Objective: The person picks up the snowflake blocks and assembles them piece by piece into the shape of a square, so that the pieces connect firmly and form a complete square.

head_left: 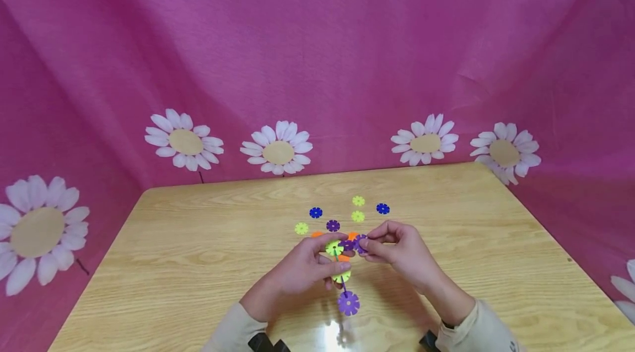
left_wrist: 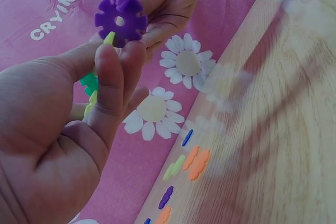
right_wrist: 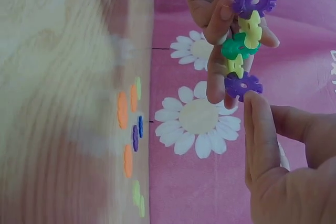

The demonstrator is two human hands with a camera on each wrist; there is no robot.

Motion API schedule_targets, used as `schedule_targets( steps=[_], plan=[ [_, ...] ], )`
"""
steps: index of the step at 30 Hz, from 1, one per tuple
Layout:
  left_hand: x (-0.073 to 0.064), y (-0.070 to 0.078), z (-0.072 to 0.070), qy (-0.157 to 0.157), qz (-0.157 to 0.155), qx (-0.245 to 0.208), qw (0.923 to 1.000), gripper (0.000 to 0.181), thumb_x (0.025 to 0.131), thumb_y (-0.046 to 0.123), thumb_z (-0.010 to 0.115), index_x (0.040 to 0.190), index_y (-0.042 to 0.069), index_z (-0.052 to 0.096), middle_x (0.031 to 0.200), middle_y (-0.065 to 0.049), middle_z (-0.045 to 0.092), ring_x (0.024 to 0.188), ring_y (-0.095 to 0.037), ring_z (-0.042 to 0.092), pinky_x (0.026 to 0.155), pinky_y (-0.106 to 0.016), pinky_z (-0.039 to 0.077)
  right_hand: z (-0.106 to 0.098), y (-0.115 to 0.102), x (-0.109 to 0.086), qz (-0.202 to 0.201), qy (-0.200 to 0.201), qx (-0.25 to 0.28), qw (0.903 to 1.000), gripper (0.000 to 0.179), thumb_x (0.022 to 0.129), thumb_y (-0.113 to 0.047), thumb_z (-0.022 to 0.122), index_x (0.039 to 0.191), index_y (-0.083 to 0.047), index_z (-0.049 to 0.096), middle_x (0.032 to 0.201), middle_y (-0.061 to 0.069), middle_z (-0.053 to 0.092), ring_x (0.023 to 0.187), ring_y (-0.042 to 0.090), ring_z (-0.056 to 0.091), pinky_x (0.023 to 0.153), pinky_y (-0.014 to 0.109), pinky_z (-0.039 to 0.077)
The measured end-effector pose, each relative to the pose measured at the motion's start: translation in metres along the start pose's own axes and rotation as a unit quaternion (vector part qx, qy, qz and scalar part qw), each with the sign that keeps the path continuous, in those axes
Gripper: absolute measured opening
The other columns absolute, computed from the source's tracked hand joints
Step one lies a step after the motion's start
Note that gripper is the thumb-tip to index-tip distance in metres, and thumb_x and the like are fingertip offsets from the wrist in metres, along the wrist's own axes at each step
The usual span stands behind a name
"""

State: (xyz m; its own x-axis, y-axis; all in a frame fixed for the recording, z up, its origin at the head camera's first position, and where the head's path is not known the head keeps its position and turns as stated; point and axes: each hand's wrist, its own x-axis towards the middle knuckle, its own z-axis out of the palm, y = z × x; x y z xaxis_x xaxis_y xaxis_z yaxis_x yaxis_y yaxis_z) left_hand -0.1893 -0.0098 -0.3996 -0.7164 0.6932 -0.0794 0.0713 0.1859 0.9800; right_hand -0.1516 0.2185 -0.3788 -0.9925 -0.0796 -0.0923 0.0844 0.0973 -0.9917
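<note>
A chain of slotted plastic discs is held in my left hand (head_left: 310, 266), fingers and thumb round its yellow-green disc (head_left: 342, 276). A green disc (right_wrist: 240, 46) sits between two yellow-green ones. At the chain's near end hangs a purple disc (head_left: 349, 303). At the far end is another purple disc (left_wrist: 121, 20). My right hand (head_left: 404, 253) pinches a purple disc (head_left: 361, 243) between thumb and fingers, up against that end disc. Whether their slots are joined I cannot tell. Part of the chain is hidden behind the left fingers.
Loose discs lie on the wooden table (head_left: 198, 264) beyond my hands: yellow-green (head_left: 358, 216), blue (head_left: 383, 209), blue (head_left: 316, 212), dark purple (head_left: 333, 226) and orange (right_wrist: 122, 110). A pink cloth (head_left: 317, 65) with daisies hangs round the table's back and sides.
</note>
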Motion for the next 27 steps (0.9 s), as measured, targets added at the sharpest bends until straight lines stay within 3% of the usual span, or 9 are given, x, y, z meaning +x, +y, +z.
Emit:
schedule_targets(
  steps=[2,6,9,13,17,22,27],
  plan=[
    [-0.001,0.0,-0.003,-0.005,-0.002,-0.003,1.0,0.062,0.093,0.026,0.072,0.148,0.013,0.046,0.074,-0.008,0.073,0.056,-0.017,0.064,0.05,-0.024,0.039,0.002,0.0,0.001,0.0,-0.006,0.0,1.0,0.024,0.09,-0.002,0.071,0.104,0.013,0.058,0.092,0.012,0.071,0.081,0.016,0.075,0.078,0.031,0.061],
    [-0.002,0.001,-0.007,-0.012,-0.006,-0.012,0.9998,0.065,0.093,0.022,0.072,0.15,0.012,0.043,0.063,-0.007,0.063,0.051,-0.015,0.056,0.063,-0.036,0.058,0.004,-0.001,0.004,0.001,-0.013,0.006,0.9999,0.024,0.089,-0.002,0.072,0.102,0.013,0.058,0.09,0.011,0.072,0.079,0.015,0.074,0.077,0.03,0.061],
    [-0.003,0.002,-0.007,-0.014,-0.009,-0.011,0.9998,0.065,0.093,0.02,0.072,0.151,0.01,0.042,0.059,-0.005,0.056,0.049,-0.012,0.05,0.069,-0.041,0.061,0.006,0.0,0.003,0.009,-0.013,0.026,0.9995,0.024,0.089,-0.001,0.072,0.102,0.013,0.059,0.09,0.012,0.074,0.08,0.015,0.075,0.078,0.03,0.061],
    [-0.003,0.0,-0.005,-0.017,-0.012,-0.003,0.9998,0.065,0.093,0.022,0.072,0.15,0.009,0.043,0.058,0.002,0.055,0.049,-0.01,0.048,0.055,-0.026,0.052,0.008,0.005,0.0,0.016,0.001,0.05,0.9986,0.024,0.088,0.002,0.072,0.103,0.015,0.058,0.091,0.014,0.074,0.082,0.017,0.075,0.079,0.031,0.06],
    [-0.003,-0.001,-0.003,-0.016,-0.02,-0.003,0.9997,0.064,0.093,0.022,0.071,0.15,0.009,0.044,0.054,0.004,0.05,0.048,-0.011,0.048,0.049,-0.022,0.042,0.011,0.008,-0.002,0.008,0.008,0.058,0.9982,0.025,0.087,0.004,0.072,0.102,0.016,0.058,0.093,0.017,0.074,0.082,0.018,0.076,0.079,0.032,0.06],
    [-0.003,-0.001,-0.003,-0.014,-0.025,-0.005,0.9996,0.063,0.093,0.023,0.071,0.149,0.011,0.045,0.053,0.004,0.047,0.047,-0.011,0.048,0.048,-0.021,0.039,0.014,0.011,-0.003,0.001,0.02,0.067,0.9975,0.024,0.086,0.005,0.072,0.102,0.017,0.058,0.096,0.021,0.074,0.082,0.019,0.076,0.079,0.033,0.06],
    [-0.002,-0.003,-0.003,-0.017,-0.023,-0.006,0.9996,0.064,0.093,0.022,0.072,0.15,0.01,0.044,0.053,0.004,0.049,0.048,-0.011,0.049,0.05,-0.021,0.043,0.013,0.013,-0.002,0.021,0.017,0.094,0.9953,0.022,0.087,0.005,0.072,0.102,0.014,0.06,0.096,0.019,0.075,0.083,0.019,0.076,0.08,0.031,0.06]
  ],
)
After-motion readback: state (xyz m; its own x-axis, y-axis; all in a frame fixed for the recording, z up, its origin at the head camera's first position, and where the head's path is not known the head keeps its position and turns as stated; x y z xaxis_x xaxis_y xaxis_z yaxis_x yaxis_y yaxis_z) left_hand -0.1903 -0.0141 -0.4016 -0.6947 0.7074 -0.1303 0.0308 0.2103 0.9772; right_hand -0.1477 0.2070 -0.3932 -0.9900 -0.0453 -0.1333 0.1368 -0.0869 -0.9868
